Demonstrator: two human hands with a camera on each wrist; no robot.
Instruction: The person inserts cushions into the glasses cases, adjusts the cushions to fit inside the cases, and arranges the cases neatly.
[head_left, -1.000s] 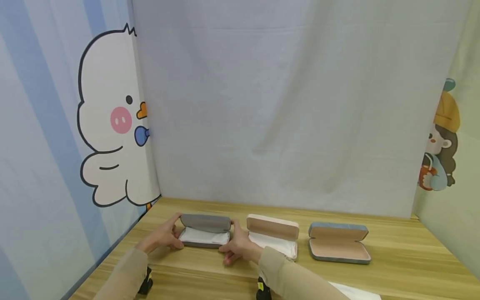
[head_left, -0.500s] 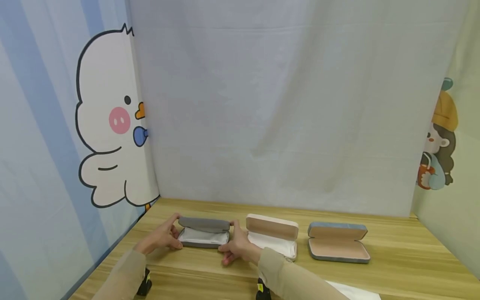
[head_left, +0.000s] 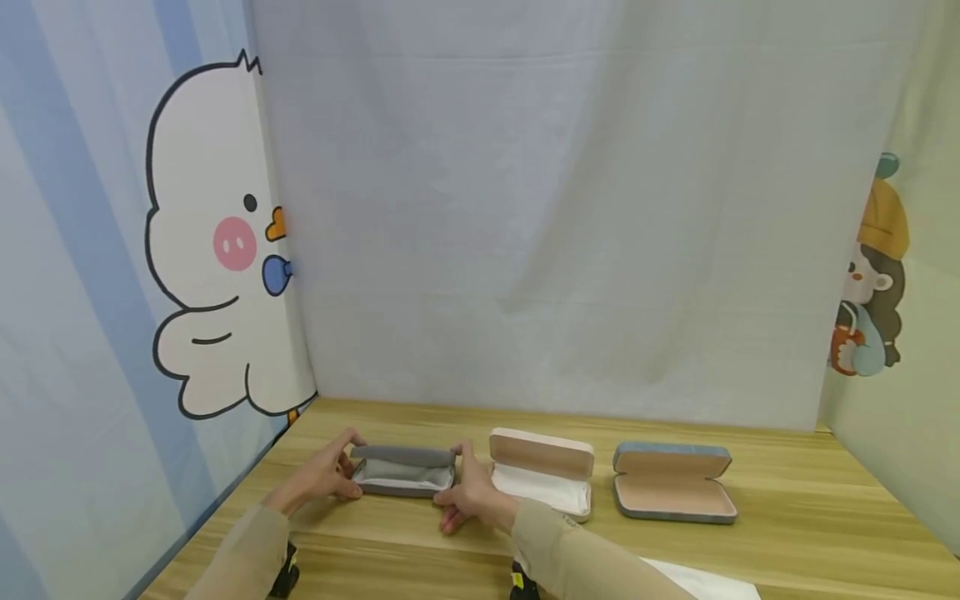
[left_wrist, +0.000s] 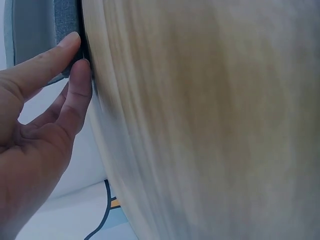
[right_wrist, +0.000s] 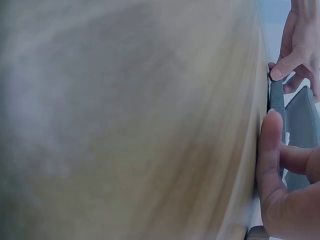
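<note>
Left hand (head_left: 321, 477), right hand (head_left: 474, 492) bracketing gray case (head_left: 403, 457), fingers (left_wrist: 79, 82) curled round its ends

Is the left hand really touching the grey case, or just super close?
Touching. The left wrist view shows it: a fingertip of the left hand lies against the grey case, with no gap between.

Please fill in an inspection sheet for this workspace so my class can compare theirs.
Surface: wood-grain tabletop.
Job's things: gray case, lid partly open.
Clutter: open cream case and open blue case to its right; flat white item, cut off by the frame.
Grippers: left hand and right hand grip the gray case's opposite ends.
Cables: nothing seen.
Surroundings: pale curtain behind; cartoon bird left, cartoon figure right.
</note>
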